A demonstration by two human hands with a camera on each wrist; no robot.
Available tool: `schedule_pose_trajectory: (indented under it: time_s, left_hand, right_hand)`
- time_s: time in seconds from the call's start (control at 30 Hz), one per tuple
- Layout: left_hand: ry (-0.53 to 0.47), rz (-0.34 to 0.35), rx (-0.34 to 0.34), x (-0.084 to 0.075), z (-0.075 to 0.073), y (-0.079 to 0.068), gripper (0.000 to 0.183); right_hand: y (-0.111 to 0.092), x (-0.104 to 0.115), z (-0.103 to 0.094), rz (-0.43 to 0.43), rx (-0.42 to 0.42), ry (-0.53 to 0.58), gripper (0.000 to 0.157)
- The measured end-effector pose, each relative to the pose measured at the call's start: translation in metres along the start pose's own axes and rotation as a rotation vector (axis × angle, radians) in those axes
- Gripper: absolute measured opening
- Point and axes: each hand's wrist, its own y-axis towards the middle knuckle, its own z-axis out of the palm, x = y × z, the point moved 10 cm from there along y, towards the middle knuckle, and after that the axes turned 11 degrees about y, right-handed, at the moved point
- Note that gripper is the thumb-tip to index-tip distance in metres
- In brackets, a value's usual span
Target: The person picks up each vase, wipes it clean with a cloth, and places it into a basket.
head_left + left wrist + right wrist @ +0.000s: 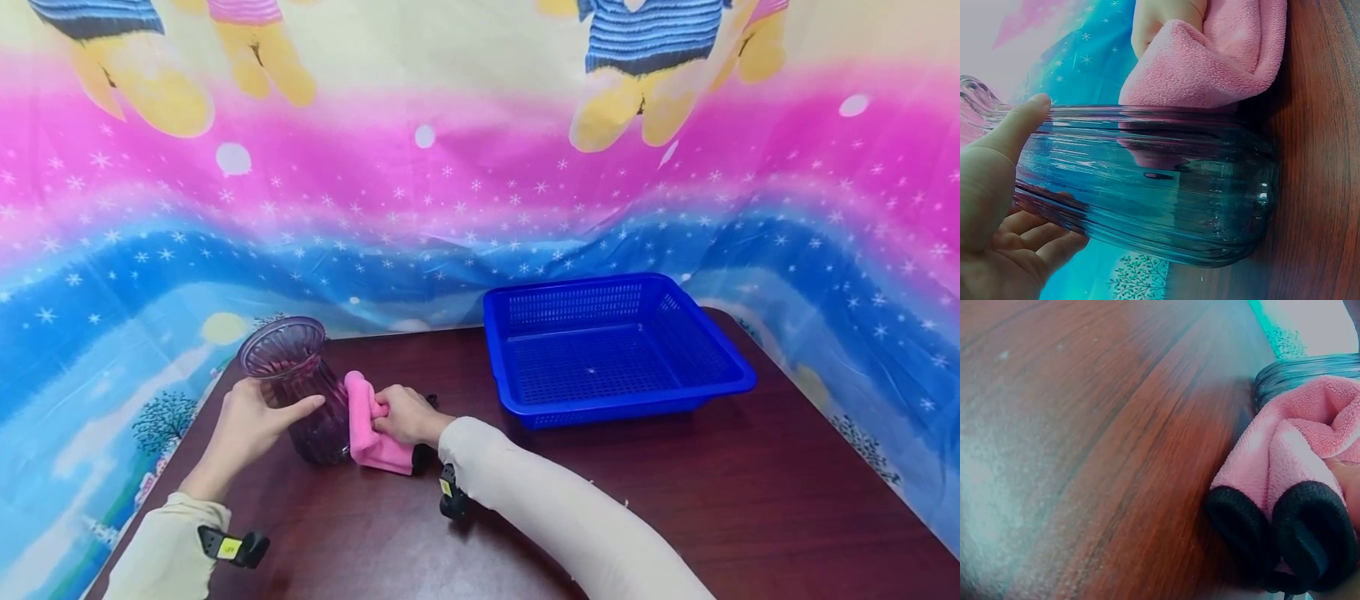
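Note:
A ribbed purple-tinted glass vase (324, 429) with a flared rim stands on the left part of the table, leaning slightly. My left hand (253, 423) grips it below the rim, thumb on the near side; in the left wrist view the other fingers curl around the opposite side of the glass (1147, 181). A folded pink towel (366, 433) with black edging is held in my right hand (408, 414) against the vase's right side. The right wrist view shows the black-trimmed towel ends (1254, 469) near the tabletop; most of the right hand is hidden there.
A blue plastic basket (618, 404) with perforated sides sits toward the back right of the dark wooden table (480, 533). Behind the table hangs a printed curtain (390, 183), reaching around both sides. Each sleeve carries a black wrist camera (232, 547).

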Motion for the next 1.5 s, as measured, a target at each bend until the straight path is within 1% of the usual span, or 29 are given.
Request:
schedule_pose_trajectory:
  time_s: [0.23, 0.43, 0.73, 1.03, 1.27, 1.4, 1.5]
  left_hand:
    - [-0.004, 0.007, 0.004, -0.002, 0.001, 0.0, 0.057]
    - [-0.003, 0.011, 0.001, -0.001, 0.001, 0.0, 0.059]
    - [-0.009, 0.025, -0.003, -0.001, 0.001, 0.0, 0.059]
    - [-0.011, 0.026, -0.009, -0.002, 0.0, -0.002, 0.061]
    - [-0.003, 0.023, -0.008, -0.001, 0.0, -0.002, 0.063]
    - [0.0, 0.024, -0.016, -0.001, 0.0, -0.002, 0.063]
    - [-0.001, 0.03, -0.024, -0.002, 0.0, -0.002, 0.062]
  right_hand:
    - [-0.002, 0.009, -0.008, -0.028, -0.013, 0.049, 0.049]
    - [-0.002, 0.019, -0.013, -0.057, -0.019, 0.063, 0.048]
    - [0.0, 0.031, -0.021, -0.063, -0.029, 0.066, 0.046]
    - [0.002, 0.044, -0.027, -0.095, -0.029, 0.061, 0.045]
    - [0.002, 0.046, -0.027, -0.077, -0.01, 0.089, 0.038]
    - [0.002, 0.049, -0.031, -0.082, -0.03, 0.112, 0.036]
    - [0.002, 0.052, -0.034, -0.095, -0.047, 0.102, 0.036]
